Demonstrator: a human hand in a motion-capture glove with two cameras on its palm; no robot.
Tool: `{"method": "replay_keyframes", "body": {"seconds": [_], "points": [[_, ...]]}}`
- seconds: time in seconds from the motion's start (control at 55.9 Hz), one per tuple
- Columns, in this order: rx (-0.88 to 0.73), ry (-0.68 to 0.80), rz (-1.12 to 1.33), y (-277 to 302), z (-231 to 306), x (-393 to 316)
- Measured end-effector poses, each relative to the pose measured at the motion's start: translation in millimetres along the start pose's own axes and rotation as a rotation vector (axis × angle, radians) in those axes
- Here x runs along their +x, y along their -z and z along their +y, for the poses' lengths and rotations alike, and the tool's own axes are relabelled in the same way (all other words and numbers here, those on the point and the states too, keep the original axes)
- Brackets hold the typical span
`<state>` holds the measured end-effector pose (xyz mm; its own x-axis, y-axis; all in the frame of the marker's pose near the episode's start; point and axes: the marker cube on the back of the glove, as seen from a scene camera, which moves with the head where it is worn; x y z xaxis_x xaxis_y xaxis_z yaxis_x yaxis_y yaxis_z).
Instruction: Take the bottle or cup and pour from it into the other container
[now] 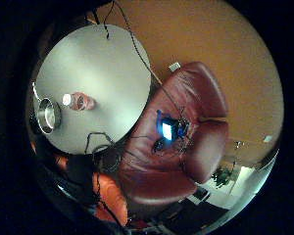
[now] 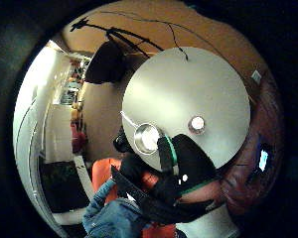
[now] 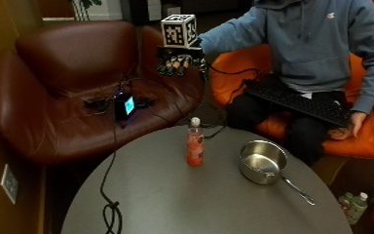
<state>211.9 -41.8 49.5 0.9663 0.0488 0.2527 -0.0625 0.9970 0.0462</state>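
This looks like a lounge or break corner of an office or lab, not a kitchen. A round grey surface (image 3: 174, 195) stands between a dark red leather armchair (image 3: 64, 83) and an orange seat (image 3: 362, 131), against an ochre wall with a socket (image 3: 8, 183). A small device with a lit screen (image 3: 124, 106) and cables lies on the armchair, and a black keyboard (image 3: 300, 103) rests on the seated person's lap.

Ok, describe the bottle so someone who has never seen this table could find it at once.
On the round grey table, look toward the edge nearest the brown armchair. The bottle stands upright there, beside a steel saucepan but apart from it. It is the only tall thing, with orange-red contents and a white cap.
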Motion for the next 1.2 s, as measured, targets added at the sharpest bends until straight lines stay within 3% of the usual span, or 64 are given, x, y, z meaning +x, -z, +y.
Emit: {"method": "replay_keyframes", "body": {"seconds": [0.447,1.199], "points": [[0.024,0.0,-0.328,-0.9,-11.8,31.3],[-0.061,-0.072,-0.692,-87.1,-13.7,74.1]]}}
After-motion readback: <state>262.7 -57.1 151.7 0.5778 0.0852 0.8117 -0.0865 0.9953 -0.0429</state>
